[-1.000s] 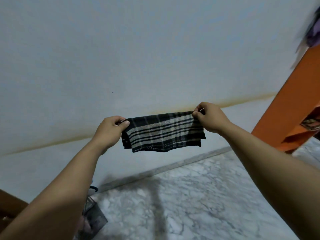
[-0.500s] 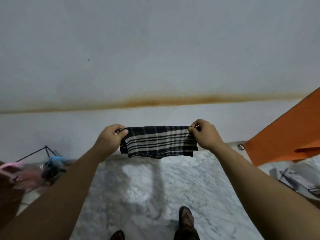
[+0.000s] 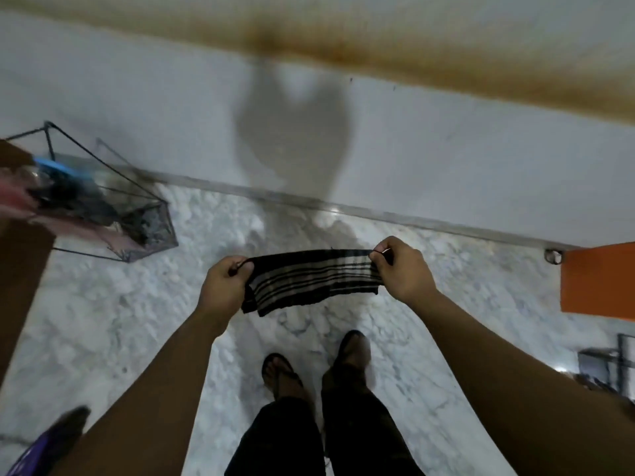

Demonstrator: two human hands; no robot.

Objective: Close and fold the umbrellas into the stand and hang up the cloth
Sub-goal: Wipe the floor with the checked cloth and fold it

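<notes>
Cloth (image 3: 311, 281) pinched taut between left hand (image 3: 225, 286) and right hand (image 3: 405, 269); I'd keep the corners level until it's hung.

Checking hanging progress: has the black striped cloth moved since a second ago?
Yes. The black striped cloth has dropped from in front of the wall's brown stain band to over the marble floor.

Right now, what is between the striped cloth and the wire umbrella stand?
In the head view, only bare white marble floor lies between the black-and-grey striped cloth and the black wire umbrella stand.
</notes>
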